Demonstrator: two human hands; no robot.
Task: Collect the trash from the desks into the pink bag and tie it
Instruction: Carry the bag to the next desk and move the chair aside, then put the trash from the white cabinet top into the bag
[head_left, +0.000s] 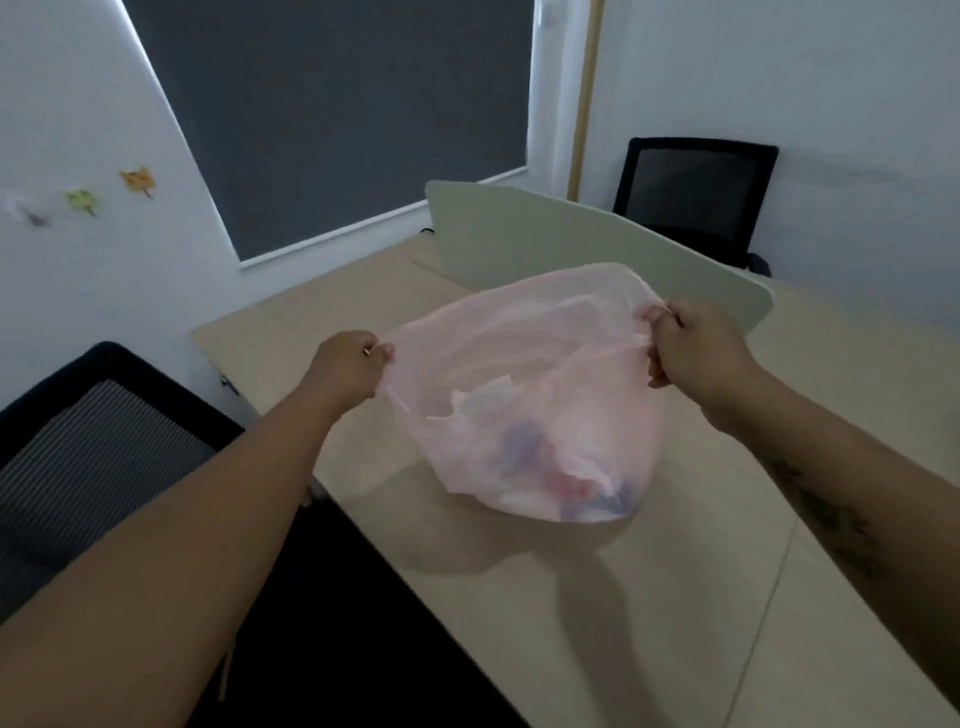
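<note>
Pink bag (530, 415) is held over the beige desk (675, 597), its mouth stretched wide between both hands. Left hand (348, 364) is closed on the bag's left rim; right hand (691, 345) is closed on the right rim. The bag's bottom appears to rest on or just above the desk surface; contact cannot be confirmed. Contents show through the thin plastic: crumpled white paper and blurred red and blue items. A pale divider panel (571, 244) stands behind the bag. Black chairs sit at lower left (93, 431) and beyond the divider (696, 197).
</note>
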